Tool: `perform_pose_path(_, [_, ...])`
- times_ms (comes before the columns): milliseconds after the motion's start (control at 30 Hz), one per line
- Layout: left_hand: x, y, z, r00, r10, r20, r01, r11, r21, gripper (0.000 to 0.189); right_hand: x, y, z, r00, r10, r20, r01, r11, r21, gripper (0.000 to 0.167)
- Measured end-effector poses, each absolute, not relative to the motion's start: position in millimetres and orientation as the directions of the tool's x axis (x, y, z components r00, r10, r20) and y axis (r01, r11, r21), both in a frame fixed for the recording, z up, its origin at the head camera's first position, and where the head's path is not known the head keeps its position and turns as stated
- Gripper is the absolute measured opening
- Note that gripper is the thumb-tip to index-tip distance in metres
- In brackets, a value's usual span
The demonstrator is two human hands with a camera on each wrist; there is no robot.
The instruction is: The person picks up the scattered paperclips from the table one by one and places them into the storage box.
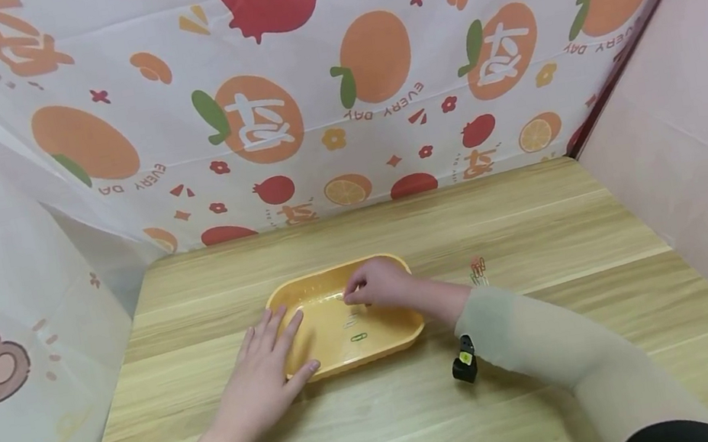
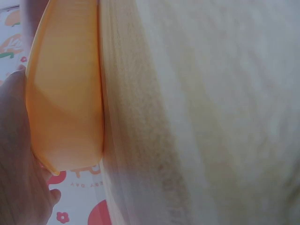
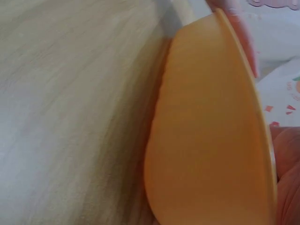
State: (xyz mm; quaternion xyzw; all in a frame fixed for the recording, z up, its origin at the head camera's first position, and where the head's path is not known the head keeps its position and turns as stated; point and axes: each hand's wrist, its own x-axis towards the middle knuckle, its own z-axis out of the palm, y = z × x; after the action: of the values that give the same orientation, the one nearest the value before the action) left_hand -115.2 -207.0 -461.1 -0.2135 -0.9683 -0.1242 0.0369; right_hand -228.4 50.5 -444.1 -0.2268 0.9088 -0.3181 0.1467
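Note:
A yellow, rounded rectangular tray (image 1: 330, 360) sits on the wooden table. My left hand (image 1: 261, 382) lies over its left end, fingers spread and fairly straight, thumb at the near rim. Inside the tray my right hand (image 1: 379, 284) is bent down with thumb and fingertips pinched together. A tiny pale piece shows at those fingertips, seemingly a paper clip, mostly hidden. On the tray floor lie a green paper clip (image 1: 358, 337) and a pale one (image 1: 350, 322). Both wrist views show mainly the tray's outer wall (image 2: 65, 93), (image 3: 206, 112), with part of each hand beside it.
Right of the tray, beyond my right forearm, several red, green and pale paper clips (image 1: 477, 269) lie in a small cluster on the wooden table (image 1: 386, 424). A fruit-printed cloth (image 1: 319, 87) hangs behind the table, with pale sheets at left and right.

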Motion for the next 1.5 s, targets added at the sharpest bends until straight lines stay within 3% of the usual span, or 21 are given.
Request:
perform_pose_path(233, [-115, -206, -461, -0.905, 0.406, 0.129, 0.425, 0.876, 0.228, 0.082, -224, 44, -452, -0.855, -0.509, -0.097, -0.433, 0.806, -0.404, 0.011])
perform_pose_path(500, [-116, -206, -461, -0.904, 0.407, 0.133, 0.427, 0.875, 0.228, 0.082, -222, 41, -454, -0.86, -0.498, -0.114, -0.449, 0.843, -0.296, 0.014])
perform_pose_path(1033, [-115, -207, -463, -0.906, 0.402, 0.134, 0.423, 0.877, 0.229, 0.082, -222, 42, -456, -0.844, -0.523, -0.116, -0.472, 0.829, -0.299, 0.014])
perform_pose_path(1500, [-115, -207, -462, -0.906, 0.404, 0.128, 0.424, 0.876, 0.229, 0.082, -224, 50, -444, -0.876, -0.478, -0.067, -0.388, 0.779, -0.492, 0.01])
